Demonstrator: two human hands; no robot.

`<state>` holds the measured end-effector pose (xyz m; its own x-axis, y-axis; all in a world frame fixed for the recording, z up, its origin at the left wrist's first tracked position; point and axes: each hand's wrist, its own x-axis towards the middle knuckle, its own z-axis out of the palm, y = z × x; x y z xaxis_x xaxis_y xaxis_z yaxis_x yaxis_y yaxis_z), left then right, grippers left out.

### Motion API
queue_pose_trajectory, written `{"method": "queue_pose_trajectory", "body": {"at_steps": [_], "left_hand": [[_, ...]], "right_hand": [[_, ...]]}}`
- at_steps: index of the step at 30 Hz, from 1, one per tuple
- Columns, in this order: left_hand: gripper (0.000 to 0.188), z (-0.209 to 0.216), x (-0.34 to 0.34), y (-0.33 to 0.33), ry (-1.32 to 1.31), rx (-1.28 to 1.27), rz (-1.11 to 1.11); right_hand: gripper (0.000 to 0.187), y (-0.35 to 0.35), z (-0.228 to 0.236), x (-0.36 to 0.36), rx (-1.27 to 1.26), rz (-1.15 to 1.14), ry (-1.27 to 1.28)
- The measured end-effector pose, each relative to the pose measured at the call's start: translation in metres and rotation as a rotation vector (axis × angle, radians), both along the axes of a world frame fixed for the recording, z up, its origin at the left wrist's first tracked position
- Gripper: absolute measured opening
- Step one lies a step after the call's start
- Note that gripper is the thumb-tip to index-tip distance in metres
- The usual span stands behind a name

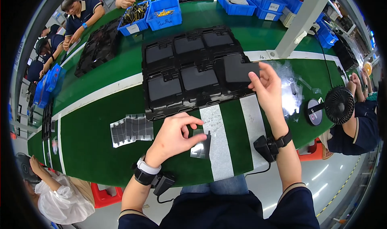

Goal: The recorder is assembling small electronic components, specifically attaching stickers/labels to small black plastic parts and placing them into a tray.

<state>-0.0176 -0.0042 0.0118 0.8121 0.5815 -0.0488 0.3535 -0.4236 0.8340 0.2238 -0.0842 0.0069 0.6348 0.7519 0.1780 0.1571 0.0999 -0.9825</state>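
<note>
A black plastic tray with several compartments lies before me, and dark flat panels sit in its compartments. At its near right compartment, my right hand pinches the right edge of a notched dark panel, thumb on top. My left hand is over the table just in front of the tray, thumb and forefinger apart. By its thumb tip is a small clear film piece with a dark edge; whether the thumb touches it I cannot tell. Left of that hand lies a sheet of dark film strips.
Crumpled clear film is heaped right of the tray, near a small black fan. A grey metal post rises behind. Blue bins stand at the far side. Another black tray lies left. Co-workers sit around the green table.
</note>
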Motion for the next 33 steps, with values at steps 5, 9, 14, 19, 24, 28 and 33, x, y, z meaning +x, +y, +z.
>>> {"method": "queue_pose_trajectory", "body": {"at_steps": [5, 9, 14, 19, 24, 28, 33], "left_hand": [[0.035, 0.000, -0.001, -0.001, 0.013, 0.060, -0.092], [0.034, -0.001, 0.000, -0.001, -0.001, 0.080, -0.091], [0.023, -0.003, 0.001, -0.002, -0.050, 0.098, -0.072], [0.026, -0.007, 0.004, -0.003, -0.130, -0.031, 0.056], [0.021, -0.008, 0.004, -0.002, -0.281, -0.298, 0.180], [0.013, -0.012, 0.007, -0.003, -0.379, -0.405, 0.124], [0.012, -0.009, 0.004, -0.005, -0.388, -0.462, 0.080]], "right_hand": [[0.039, 0.003, -0.009, 0.008, -0.231, -0.178, -0.544], [0.033, 0.005, -0.022, 0.012, -0.154, -0.262, -0.905], [0.040, 0.000, -0.031, 0.003, -0.455, -0.091, -0.931], [0.043, 0.002, -0.021, -0.007, -0.244, 0.015, -0.937], [0.039, -0.003, 0.004, -0.033, -0.032, 0.770, -0.146], [0.026, 0.000, -0.011, -0.036, 0.041, 0.721, -0.116], [0.012, 0.001, -0.007, -0.039, 0.043, 0.702, -0.262]]}}
